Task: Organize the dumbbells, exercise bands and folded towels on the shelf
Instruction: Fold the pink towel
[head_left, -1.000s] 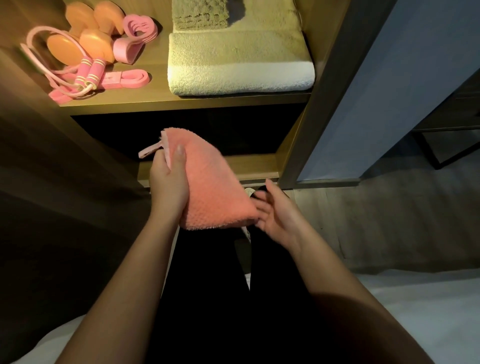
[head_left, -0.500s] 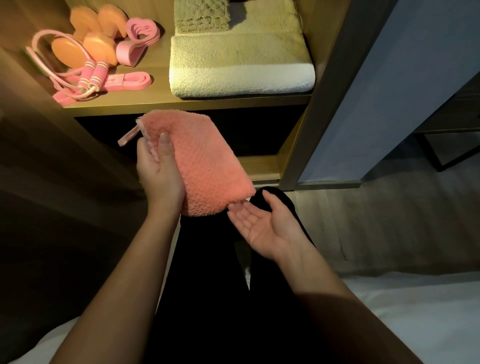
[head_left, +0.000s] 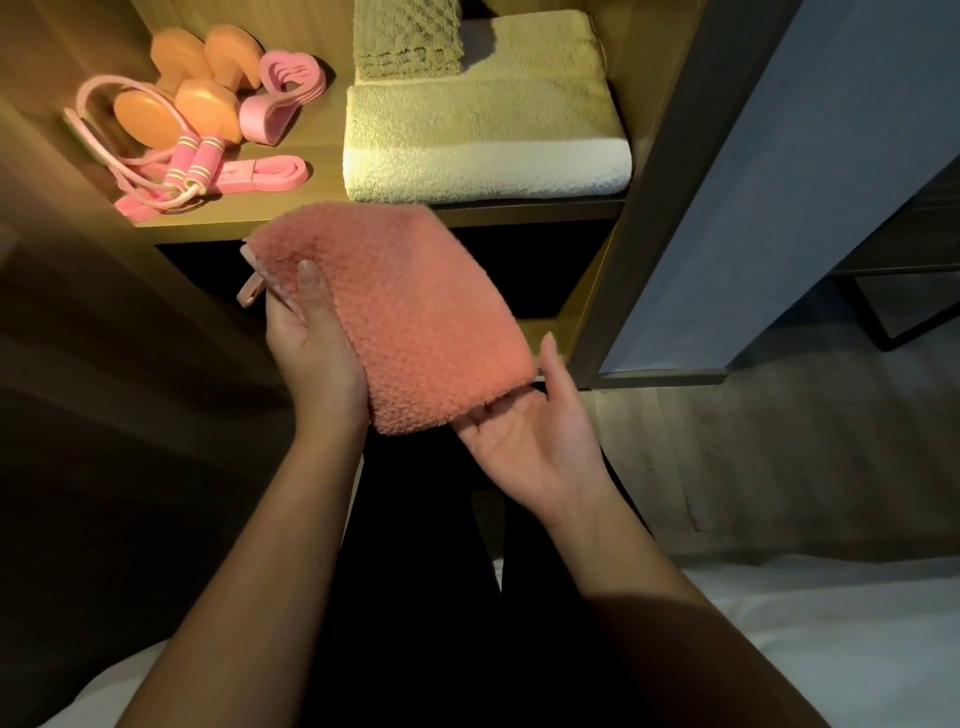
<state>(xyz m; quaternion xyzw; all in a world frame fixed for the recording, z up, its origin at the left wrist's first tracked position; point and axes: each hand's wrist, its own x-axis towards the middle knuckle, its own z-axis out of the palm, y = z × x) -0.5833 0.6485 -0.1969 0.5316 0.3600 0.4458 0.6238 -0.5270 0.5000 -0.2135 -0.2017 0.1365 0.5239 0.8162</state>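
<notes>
Raised pink towel (head_left: 410, 312) at shelf edge (head_left: 519, 214), left hand (head_left: 311, 358) gripping, right hand (head_left: 530, 447) beneath, fingers straight

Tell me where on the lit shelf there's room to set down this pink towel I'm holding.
Free: the top of the large cream towel, in front of the small olive towel. A narrow bare strip of shelf runs between that towel and the flat pink band. The left is crowded with orange dumbbells and a jump rope.

Folded pink towel (head_left: 415, 317) below shelf (head_left: 322, 210)
</notes>
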